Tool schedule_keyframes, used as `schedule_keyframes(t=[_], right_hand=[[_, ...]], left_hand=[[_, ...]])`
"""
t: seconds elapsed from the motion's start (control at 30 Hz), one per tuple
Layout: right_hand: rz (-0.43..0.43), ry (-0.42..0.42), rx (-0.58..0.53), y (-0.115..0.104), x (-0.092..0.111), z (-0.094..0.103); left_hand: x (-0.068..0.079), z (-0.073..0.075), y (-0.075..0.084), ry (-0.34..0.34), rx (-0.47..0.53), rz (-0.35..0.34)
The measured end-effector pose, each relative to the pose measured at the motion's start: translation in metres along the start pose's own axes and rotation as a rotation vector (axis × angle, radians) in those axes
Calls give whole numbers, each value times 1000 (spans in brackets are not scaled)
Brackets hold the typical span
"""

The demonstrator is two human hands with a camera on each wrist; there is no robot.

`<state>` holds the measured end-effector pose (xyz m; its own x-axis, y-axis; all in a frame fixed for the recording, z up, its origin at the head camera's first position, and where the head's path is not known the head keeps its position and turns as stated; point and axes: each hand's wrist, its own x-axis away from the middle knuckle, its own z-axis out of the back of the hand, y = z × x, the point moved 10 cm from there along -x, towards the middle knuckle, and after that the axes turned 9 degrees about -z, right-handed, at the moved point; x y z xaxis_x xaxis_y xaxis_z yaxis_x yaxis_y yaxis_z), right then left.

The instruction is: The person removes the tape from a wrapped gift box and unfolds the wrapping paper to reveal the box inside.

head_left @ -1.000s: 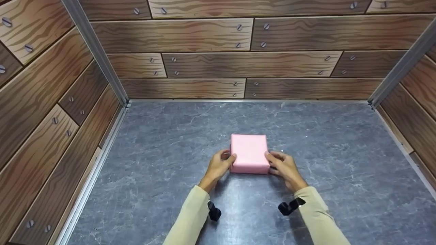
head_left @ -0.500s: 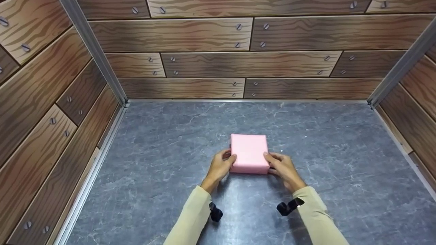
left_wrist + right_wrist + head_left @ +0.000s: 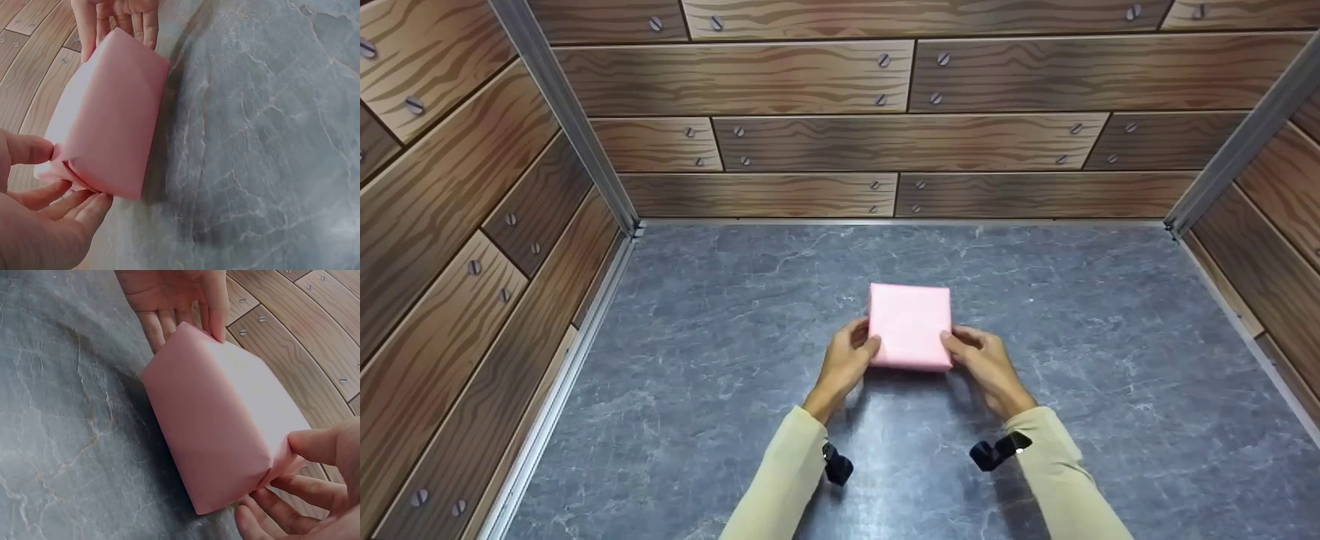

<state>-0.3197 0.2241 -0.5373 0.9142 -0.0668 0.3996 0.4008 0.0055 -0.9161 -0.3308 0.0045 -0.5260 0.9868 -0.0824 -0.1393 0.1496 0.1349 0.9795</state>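
A box wrapped in pink paper [image 3: 910,326] is held between both hands over the grey marbled surface [image 3: 720,360]. Its top faces the head camera, and little of its near side shows there. My left hand [image 3: 846,361] grips the left end, thumb at the top edge and fingers along the folded paper end. On the opposite end my right hand [image 3: 988,367] holds it the same way. Both wrist views show the broad near side of the pink box [image 3: 115,118] and creased folds at its ends. A dark shadow lies along its lower edge.
Wood-plank patterned panels [image 3: 810,142] wall in the back and both sides. Metal rails [image 3: 566,112] run up the back corners and along the left edge. Black wrist cameras [image 3: 838,465] are strapped over the pale sleeves [image 3: 776,476].
Both hands have tilted the pink box and moved it slightly up and away. Its near side, plainly visible before, has mostly turned out of the head view.
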Motion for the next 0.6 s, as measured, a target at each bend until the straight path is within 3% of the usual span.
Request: schedule_keyframes(t=[0.23,0.4,0.6], right_hand=[[39,24,11,-8,2,1],[59,14,16,-13,3,-1],[71,20,25,-17,4,0]], left_hand=[[-2,6,11,17,-67,-40],[-3,5,15,5,-24,-55],[-2,6,15,6,52,-23]])
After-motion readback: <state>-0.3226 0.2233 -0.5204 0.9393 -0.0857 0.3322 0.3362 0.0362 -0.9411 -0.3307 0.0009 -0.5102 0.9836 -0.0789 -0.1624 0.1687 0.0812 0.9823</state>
